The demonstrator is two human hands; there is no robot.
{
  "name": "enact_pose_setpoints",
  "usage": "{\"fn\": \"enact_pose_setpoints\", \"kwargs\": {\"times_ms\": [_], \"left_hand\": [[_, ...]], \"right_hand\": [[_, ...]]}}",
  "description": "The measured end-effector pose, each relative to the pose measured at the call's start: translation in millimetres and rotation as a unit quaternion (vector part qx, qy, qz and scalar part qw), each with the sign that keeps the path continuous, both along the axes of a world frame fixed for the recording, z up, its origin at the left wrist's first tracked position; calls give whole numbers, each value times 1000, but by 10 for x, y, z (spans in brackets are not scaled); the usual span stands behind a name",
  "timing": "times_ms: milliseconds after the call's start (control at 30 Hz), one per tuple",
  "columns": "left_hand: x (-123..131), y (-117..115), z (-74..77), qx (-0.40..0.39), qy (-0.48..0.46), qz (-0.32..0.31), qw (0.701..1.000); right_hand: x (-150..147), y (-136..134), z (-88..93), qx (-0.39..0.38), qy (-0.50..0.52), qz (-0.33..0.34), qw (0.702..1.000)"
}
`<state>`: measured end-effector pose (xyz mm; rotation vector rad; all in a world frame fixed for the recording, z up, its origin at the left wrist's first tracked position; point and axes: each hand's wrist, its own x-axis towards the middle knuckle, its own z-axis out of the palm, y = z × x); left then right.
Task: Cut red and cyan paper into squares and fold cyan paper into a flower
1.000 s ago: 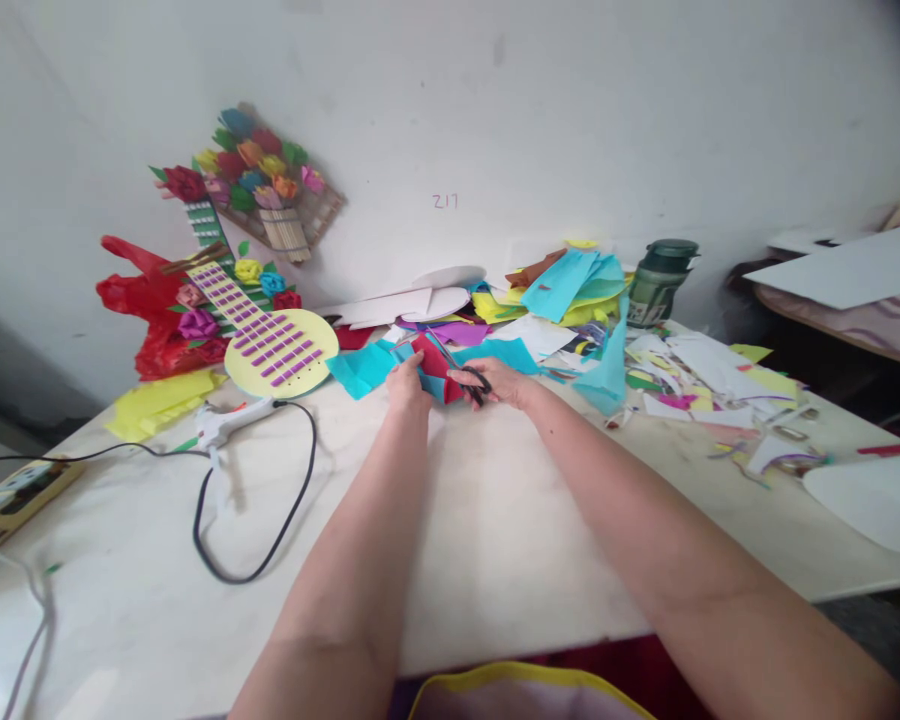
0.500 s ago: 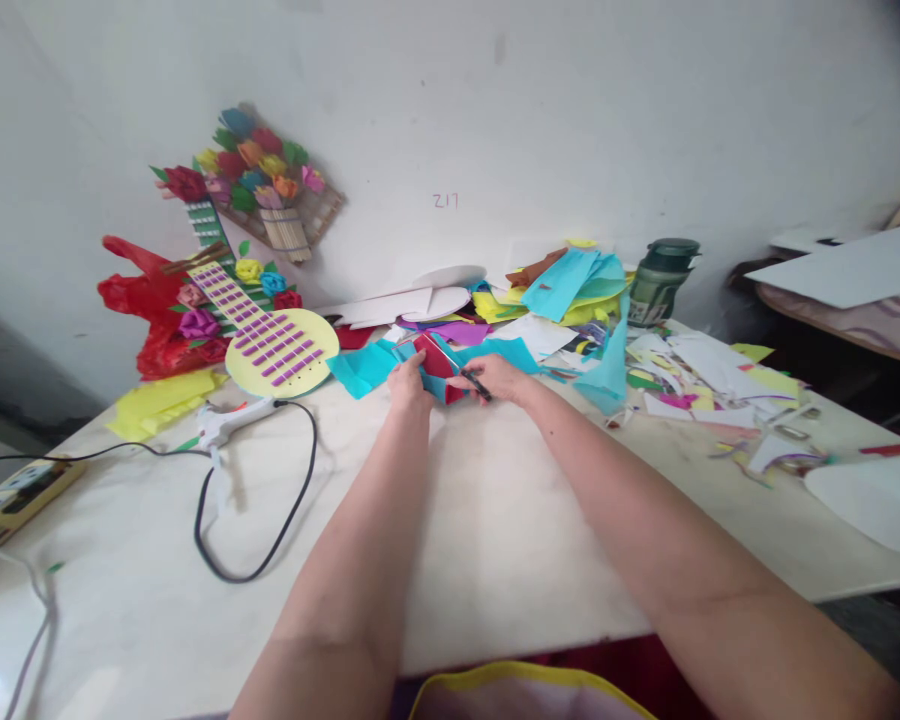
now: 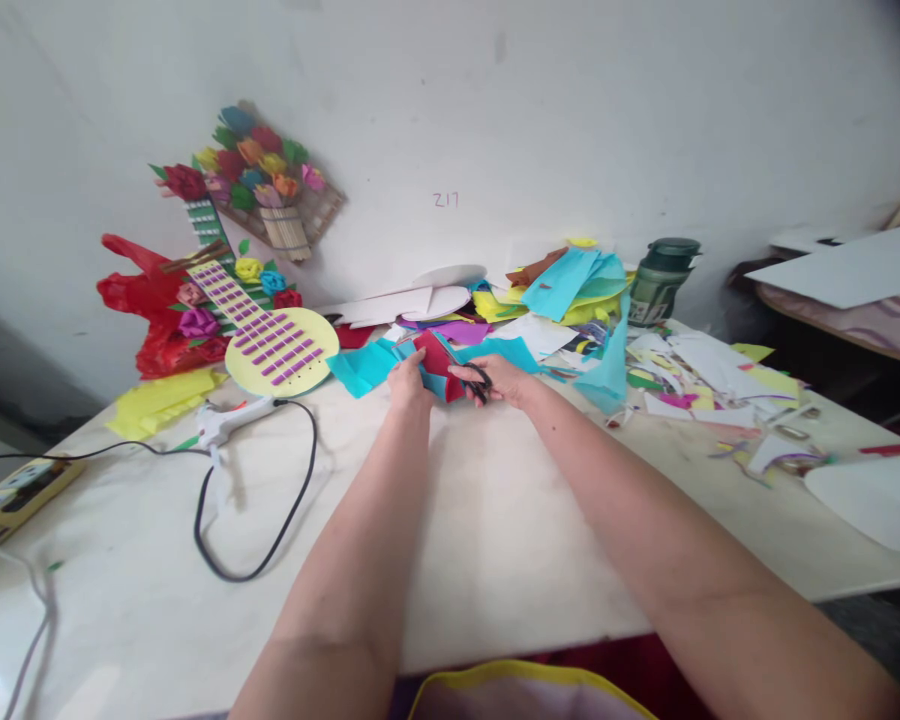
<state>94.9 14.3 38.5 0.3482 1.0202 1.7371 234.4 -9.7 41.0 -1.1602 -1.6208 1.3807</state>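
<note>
My left hand [image 3: 410,382] grips a red piece of paper [image 3: 434,358] together with a blue sheet, thumb on top. In my right hand [image 3: 497,377] is a pair of scissors [image 3: 483,383] with black handles, fingers in the loops. Its blades lie along the right edge of the red paper; how far they part I cannot make out. Turquoise paper [image 3: 365,368] spreads on the table to the left of the hands, and another turquoise piece [image 3: 516,352] lies behind the right hand.
A white glue gun [image 3: 232,418] with a looped black cord lies at left. Behind it stand a yellow-and-purple paper guitar [image 3: 281,352] and paper flowers [image 3: 259,165]. Paper piles [image 3: 570,285], a green bottle [image 3: 661,283] and scraps [image 3: 709,375] fill the back and right.
The scissors' handles have spread apart in my right hand, and the blades have shifted slightly at the red paper. My left hand has hardly moved.
</note>
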Motion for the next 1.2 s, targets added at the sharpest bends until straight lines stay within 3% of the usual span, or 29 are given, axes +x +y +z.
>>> {"fn": "enact_pose_setpoints", "kwargs": {"times_ms": [533,1200], "left_hand": [[34,-105,117,-33,-4,10,999],[21,-82,120,-34,-3,20,999]], "right_hand": [[-67,-65,43,-37,33,0,999],[-117,-48,-25,-15,56,-21,998]]}}
